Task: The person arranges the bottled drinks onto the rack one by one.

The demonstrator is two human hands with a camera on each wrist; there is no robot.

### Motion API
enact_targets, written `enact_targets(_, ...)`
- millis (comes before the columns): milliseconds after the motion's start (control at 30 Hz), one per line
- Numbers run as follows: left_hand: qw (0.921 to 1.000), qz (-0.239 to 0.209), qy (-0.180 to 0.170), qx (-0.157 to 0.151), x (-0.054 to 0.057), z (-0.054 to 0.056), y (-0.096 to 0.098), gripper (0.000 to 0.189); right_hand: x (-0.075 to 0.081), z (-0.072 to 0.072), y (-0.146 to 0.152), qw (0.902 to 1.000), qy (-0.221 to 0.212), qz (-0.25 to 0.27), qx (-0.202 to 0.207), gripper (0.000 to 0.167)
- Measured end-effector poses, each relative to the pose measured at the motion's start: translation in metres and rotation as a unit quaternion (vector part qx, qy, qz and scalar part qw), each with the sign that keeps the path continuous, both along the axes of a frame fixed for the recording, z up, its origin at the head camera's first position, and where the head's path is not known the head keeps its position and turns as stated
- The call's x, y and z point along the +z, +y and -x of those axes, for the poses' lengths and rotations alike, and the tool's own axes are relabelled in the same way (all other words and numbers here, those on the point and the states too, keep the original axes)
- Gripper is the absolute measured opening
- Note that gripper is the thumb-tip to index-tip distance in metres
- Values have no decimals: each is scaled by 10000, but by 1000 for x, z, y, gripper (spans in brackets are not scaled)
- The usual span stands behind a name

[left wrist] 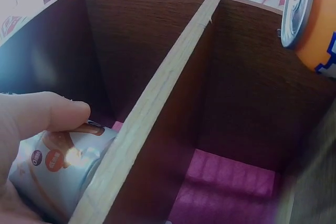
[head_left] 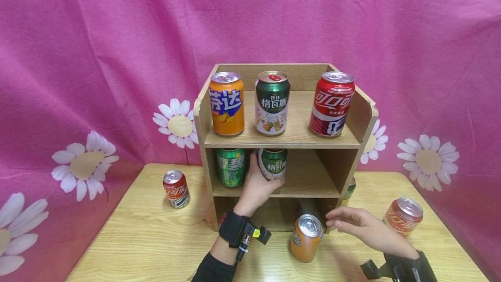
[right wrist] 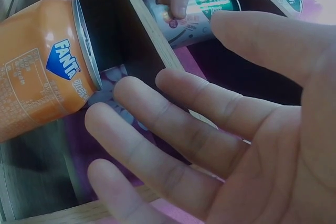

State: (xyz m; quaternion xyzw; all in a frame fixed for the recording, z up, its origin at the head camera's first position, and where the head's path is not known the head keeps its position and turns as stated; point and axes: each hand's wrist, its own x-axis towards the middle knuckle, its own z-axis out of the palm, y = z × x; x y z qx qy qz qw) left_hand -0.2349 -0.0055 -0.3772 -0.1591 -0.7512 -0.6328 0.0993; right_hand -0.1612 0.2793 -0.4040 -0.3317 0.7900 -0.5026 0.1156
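As we look over the wooden shelf (head_left: 299,119), three cans stand along its top board: an orange-and-purple can (head_left: 231,114), a green-and-white can (head_left: 271,112) and a red-and-blue can (head_left: 332,103). Below them, a green can (head_left: 228,167) stands just left of our left hand (head_left: 258,186), whose fingers and thumb are curled round a dark-green can (head_left: 274,161) (its label looks like that of the can above). On the table (head_left: 121,238), an orange can (head_left: 306,243) stands upright before the bottom compartment, partly in its way. Near that can hangs our right hand (head_left: 362,227), fingers stretched and spread, holding nothing. We also see a left-hand red can (head_left: 177,190), a right-hand red can (head_left: 403,214) behind the right hand, and a half-hidden can (head_left: 349,191) past the shelf's right side. Our gripped dark-green can is in the middle compartment, near its front; its long axis runs roughly upright, its characters face us, and the board above hides its top. We cannot tell whether its base touches the board.
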Motion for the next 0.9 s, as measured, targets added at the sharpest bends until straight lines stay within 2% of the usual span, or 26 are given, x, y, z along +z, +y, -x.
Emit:
enact_targets(367,9964,372,360,666,-1,-2,7,103,3,0,1,10000,-83,-42,-28,26)
enact_targets(767,9968,348,485,529,-2,-3,4,95,4,0,3,9999,-89,-92,-72,26)
enact_targets(900,9963,337,448,659,-3,-5,6,102,3,-1,2,10000,-72,8,7,26)
